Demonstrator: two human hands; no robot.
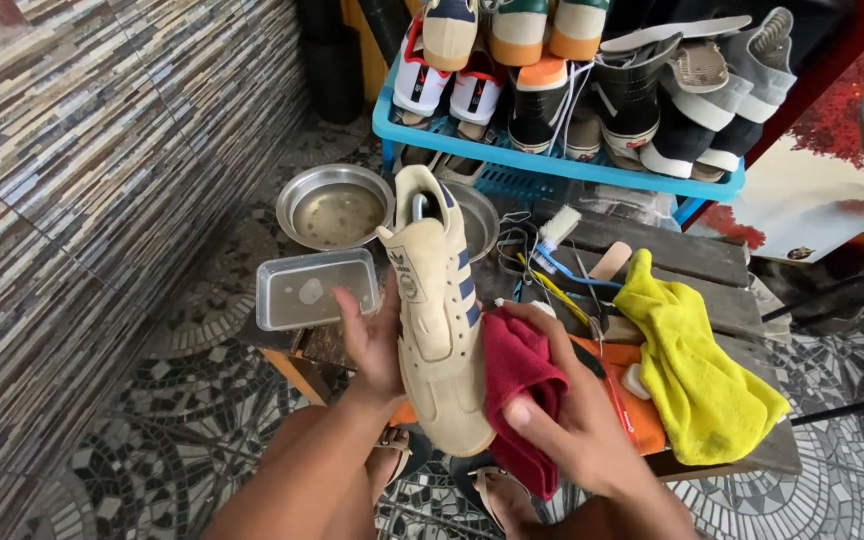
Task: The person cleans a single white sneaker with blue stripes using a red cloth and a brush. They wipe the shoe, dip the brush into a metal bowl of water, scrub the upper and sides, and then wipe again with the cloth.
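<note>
My left hand (pixel 377 345) grips a beige suede sneaker (pixel 437 320) with dark blue side stripes, held upright with its heel toward the top of the view and toe pointing down. My right hand (pixel 562 415) clutches a dark red cloth (pixel 514 385) and presses it against the sneaker's striped side. Both hands hover just above the near edge of a low wooden table (pixel 712 265).
A yellow cloth (pixel 697 365), an orange cloth, brushes (pixel 552 240) and small tools lie on the table. A clear plastic tub (pixel 314 288) and two metal bowls (pixel 337 205) sit at its left end. A blue rack (pixel 562 165) full of shoes stands behind. A tiled wall runs along the left.
</note>
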